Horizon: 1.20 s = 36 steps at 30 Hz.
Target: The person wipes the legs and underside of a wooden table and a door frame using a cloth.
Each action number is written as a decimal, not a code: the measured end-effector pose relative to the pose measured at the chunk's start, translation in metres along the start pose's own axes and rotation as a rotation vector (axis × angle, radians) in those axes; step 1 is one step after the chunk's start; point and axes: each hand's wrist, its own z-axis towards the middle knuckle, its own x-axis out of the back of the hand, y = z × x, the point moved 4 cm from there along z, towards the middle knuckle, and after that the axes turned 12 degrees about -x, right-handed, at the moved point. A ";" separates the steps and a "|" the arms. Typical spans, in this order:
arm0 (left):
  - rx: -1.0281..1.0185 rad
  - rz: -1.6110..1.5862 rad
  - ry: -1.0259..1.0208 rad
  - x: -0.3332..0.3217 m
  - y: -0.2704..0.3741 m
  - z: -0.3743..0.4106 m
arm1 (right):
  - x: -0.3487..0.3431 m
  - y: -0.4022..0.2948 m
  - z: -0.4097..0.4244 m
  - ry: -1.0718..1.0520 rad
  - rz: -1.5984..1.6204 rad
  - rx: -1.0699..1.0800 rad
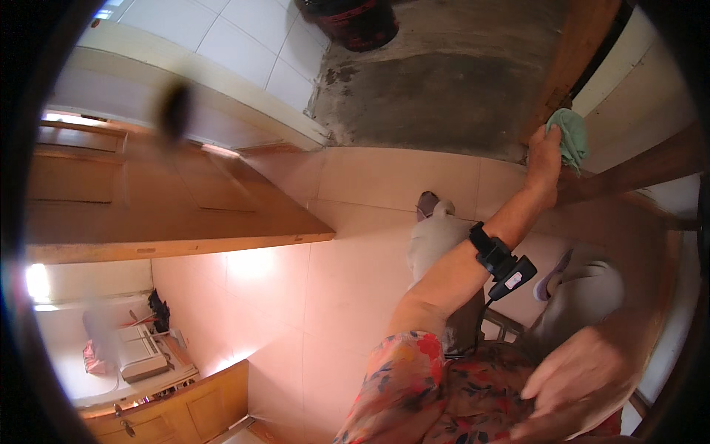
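My left hand [543, 152] is stretched out far to the upper right, its fingers closed on a bunched green cloth [570, 139]. The cloth is beside the lower part of a wooden door frame [563, 72]; whether it touches the wood I cannot tell. A dark wooden bar [632, 164] slants away just right of that hand. Low in the picture, my right hand [582, 377] is blurred in front of my floral shirt [493, 388]. Its thumb stands apart from the fingers, and I see nothing held in it. A black strapped device [499, 261] sits on my left forearm.
A brown wooden door [166, 194] stands at the left. Beyond the tiled floor [266, 299] lies a dark concrete floor [432, 100] with a black bucket [355, 25]. At lower left, a white appliance [141, 352] rests on a surface near another wooden door [188, 410].
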 end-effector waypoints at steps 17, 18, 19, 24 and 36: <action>-0.243 0.310 -0.102 -0.031 0.010 0.017 | -0.030 0.228 -0.204 0.292 -0.663 -1.594; -0.259 0.338 -0.152 -0.053 0.012 0.023 | -0.033 0.227 -0.212 0.330 -0.669 -1.589; -0.280 0.368 -0.189 -0.071 0.017 0.028 | -0.033 0.228 -0.214 0.359 -0.672 -1.576; -0.429 0.255 -0.443 -0.176 0.037 0.066 | -0.030 0.228 -0.208 0.445 -0.692 -1.496; -0.385 0.086 -0.861 -0.258 -0.004 0.082 | -0.049 0.228 -0.236 0.621 -0.726 -1.322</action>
